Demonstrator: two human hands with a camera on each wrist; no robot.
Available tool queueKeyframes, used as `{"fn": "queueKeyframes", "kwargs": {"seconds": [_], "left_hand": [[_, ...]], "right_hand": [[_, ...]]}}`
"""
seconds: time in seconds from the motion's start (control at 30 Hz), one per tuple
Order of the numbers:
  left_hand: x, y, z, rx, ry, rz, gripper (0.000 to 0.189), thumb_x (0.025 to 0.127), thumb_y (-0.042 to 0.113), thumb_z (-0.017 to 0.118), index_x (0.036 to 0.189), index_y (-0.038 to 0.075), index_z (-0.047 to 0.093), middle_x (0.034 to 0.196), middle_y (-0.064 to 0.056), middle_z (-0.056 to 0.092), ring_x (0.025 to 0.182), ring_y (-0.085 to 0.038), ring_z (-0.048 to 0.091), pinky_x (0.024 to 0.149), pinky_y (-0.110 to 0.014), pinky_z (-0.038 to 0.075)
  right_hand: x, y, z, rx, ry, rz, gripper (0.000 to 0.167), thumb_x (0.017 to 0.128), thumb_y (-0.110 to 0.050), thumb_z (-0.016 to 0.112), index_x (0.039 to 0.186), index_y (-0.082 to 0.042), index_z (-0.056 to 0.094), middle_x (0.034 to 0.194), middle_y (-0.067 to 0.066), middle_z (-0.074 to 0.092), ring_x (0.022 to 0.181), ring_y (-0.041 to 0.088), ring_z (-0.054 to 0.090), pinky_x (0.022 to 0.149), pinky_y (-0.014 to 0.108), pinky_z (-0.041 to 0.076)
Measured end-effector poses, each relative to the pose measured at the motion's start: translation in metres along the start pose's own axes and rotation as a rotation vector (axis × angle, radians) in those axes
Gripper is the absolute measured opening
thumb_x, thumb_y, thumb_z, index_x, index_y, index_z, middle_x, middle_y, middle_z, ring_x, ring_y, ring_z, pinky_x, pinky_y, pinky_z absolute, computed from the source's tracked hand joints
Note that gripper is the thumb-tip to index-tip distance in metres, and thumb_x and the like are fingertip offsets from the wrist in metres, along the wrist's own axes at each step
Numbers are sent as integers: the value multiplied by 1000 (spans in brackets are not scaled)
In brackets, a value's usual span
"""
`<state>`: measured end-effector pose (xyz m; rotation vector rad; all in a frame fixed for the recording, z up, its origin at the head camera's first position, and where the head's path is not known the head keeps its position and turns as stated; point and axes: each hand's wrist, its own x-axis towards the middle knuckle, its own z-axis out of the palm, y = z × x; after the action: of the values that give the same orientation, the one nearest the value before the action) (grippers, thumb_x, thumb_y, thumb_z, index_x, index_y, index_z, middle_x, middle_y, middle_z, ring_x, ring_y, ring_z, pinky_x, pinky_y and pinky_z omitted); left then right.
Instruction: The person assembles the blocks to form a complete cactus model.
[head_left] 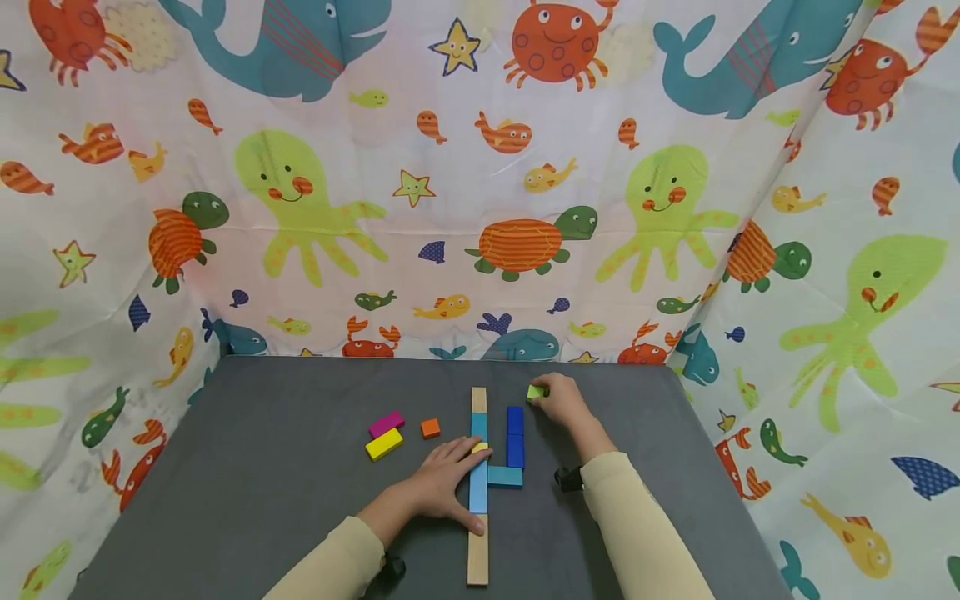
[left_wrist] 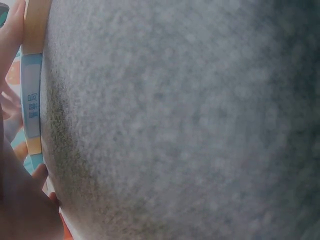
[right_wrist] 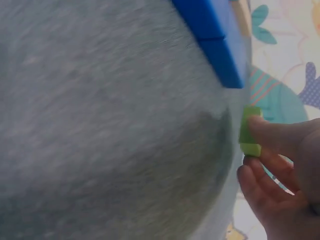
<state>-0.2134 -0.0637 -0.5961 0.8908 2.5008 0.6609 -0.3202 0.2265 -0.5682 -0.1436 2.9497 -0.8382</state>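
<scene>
My left hand lies with fingers spread along a straight row of blocks. Its fingertips touch a small yellow block, and the thumb rests near the joint of a light blue block and a plain wooden block. Another blue block and a wooden block continue the row at the far end. Between thumb and fingers, my right hand pinches a green block, beyond two dark blue blocks set end to end. A light blue crosspiece block joins them to the row.
Left of the row, a magenta block lies against a yellow block, with a small orange block nearby. All lie on a dark grey table. A sea-animal printed curtain hangs behind and at both sides.
</scene>
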Motion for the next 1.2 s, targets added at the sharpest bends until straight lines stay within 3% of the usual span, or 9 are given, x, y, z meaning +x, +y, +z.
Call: {"fn": "queueKeyframes", "kwargs": {"seconds": [0.13,0.3,0.63,0.97,1.2], "left_hand": [[1,1,-1,1,-5,-7,121,70,77,84,169,32,30,179,2,14,162,-31,17,128,-63,13],[0,0,-1,-1,-5,-15,121,71,76,85,169,32,29,179,2,14,162,-32,17,128,-64,13],[1,-1,-2,14,-1,11,119,72,76,84,168,33,30,179,2,14,162,-32,17,128,-64,14],[-1,1,-4,-17,-13,6,117,73,74,84,168,33,30,179,2,14,162,-31,17,128,-64,12],[2,-1,-2,1,-18,2,117,73,75,84,168,35,29,179,4,13,163,-30,17,128,-63,12]], "right_hand": [[7,-9,-3,38,34,-22,35,95,-10,80,128,-1,75,124,18,75,111,34,70,93,49,58],[20,-27,-2,68,11,-45,37,96,-12,79,131,-3,74,126,17,75,114,33,70,96,48,58],[45,-60,20,104,12,-83,35,98,-12,76,133,-5,74,132,17,73,121,35,68,100,49,57],[56,-76,42,95,-59,-68,38,100,-13,75,138,-8,72,137,16,70,125,35,66,105,50,55],[56,-78,44,65,-126,-33,39,98,-11,77,137,-9,73,127,15,73,116,33,68,96,46,58]]}}
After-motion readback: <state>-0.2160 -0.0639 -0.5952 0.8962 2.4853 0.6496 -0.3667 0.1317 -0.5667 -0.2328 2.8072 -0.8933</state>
